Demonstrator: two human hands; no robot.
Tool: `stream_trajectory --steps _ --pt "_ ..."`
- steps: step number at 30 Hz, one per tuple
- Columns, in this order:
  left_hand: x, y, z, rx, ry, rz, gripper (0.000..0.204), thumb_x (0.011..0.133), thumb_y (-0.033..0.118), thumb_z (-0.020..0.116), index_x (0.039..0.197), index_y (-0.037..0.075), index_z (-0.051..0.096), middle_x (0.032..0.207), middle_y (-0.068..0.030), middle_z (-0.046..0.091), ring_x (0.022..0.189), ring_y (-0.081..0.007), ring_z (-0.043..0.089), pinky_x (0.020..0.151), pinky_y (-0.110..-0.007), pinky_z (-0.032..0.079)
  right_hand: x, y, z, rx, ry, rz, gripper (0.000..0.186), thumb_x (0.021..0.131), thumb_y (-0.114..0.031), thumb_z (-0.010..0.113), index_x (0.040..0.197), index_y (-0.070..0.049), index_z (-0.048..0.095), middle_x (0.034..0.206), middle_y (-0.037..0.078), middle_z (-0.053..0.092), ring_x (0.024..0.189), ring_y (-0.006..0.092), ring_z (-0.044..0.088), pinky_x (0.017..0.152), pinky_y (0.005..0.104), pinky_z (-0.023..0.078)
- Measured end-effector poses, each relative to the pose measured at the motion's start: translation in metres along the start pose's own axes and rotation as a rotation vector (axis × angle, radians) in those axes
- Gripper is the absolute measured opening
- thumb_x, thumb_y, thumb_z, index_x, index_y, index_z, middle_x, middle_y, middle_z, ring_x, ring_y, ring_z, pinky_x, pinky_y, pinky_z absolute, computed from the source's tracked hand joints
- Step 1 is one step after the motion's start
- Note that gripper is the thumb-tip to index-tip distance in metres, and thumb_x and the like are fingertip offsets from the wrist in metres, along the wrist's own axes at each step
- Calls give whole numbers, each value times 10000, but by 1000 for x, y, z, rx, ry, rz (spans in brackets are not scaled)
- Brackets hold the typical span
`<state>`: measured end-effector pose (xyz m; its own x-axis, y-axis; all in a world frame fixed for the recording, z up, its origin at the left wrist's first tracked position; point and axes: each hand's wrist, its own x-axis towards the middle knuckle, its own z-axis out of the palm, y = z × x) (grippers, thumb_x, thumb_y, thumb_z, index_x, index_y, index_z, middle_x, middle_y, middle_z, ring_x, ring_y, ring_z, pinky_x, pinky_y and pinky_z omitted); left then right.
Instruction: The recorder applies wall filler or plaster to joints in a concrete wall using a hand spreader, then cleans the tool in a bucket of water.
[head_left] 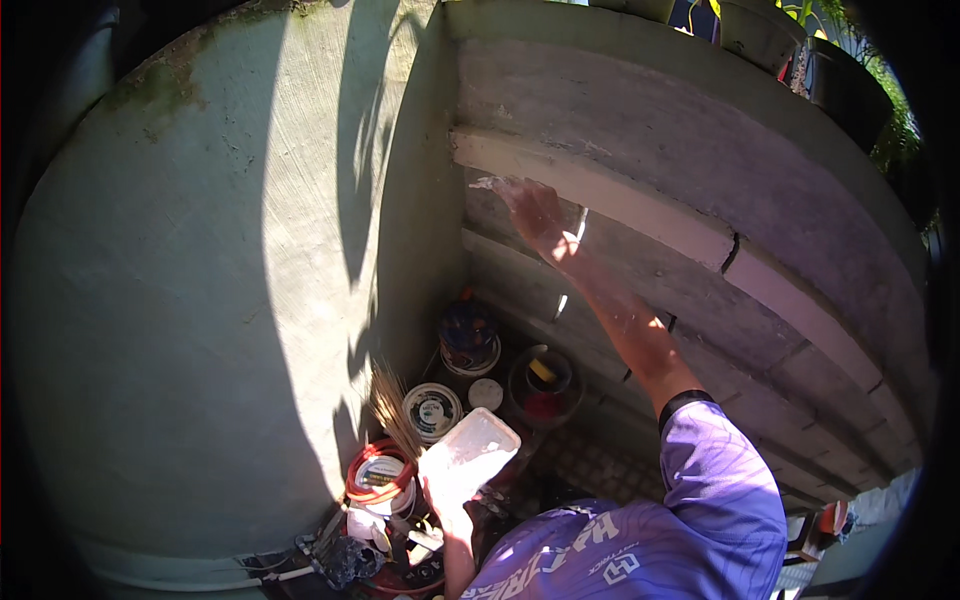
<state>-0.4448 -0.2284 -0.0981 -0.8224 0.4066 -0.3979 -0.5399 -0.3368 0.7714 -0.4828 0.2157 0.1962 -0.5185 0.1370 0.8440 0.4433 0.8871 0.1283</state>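
Observation:
My left hand (447,498) is closed on the side of a white rectangular plastic tub (472,448), held low in front of me. Inside it, whitish material catches the sunlight. Up and ahead, my right arm stretches to the wall, with my right hand (530,203) just under a pale horizontal ledge (600,180) near the corner. Its fingers look bent together, with white smears at the tips. Whether a small tool sits in them cannot be made out.
A green wall (180,300) meets the ledged grey wall at the corner. Below stand a lidded bucket (432,412), a bucket with a red hose (380,475), a dark patterned container (468,335), straw bristles (392,405) and a basin (545,400). Plant pots (760,35) line the wall top.

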Motion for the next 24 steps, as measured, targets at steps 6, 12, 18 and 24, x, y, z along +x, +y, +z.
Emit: stream_trajectory --steps 6,12,18,24 --pt "2 -1 0 -21 9 5 456 994 463 331 1138 71 513 918 -86 589 741 -226 596 541 -363 507 -56 37 -17 -271 90 -71 341 797 -136 582 1132 -154 641 1173 65 627 1085 319 595 946 424 494" --pt "1 -2 -3 -28 11 9 456 995 463 329 1132 71 516 908 -85 588 737 -225 591 555 -362 504 -103 38 4 -375 -93 -74 378 798 -118 567 1169 -124 641 1311 97 557 1210 322 522 1032 429 429" --pt "1 -4 -7 -38 15 10 456 995 464 328 1126 70 519 898 -84 588 732 -224 585 568 -361 502 -75 18 7 -164 -136 -93 377 813 -119 547 1180 -123 635 1297 93 567 1174 307 546 1024 434 434" --pt "-1 -5 -9 -46 17 4 457 996 464 327 1121 70 522 888 -83 587 728 -223 579 582 -359 499 -41 36 20 -430 21 -6 369 822 -175 556 1180 -128 632 1254 100 592 1143 288 573 960 443 476"
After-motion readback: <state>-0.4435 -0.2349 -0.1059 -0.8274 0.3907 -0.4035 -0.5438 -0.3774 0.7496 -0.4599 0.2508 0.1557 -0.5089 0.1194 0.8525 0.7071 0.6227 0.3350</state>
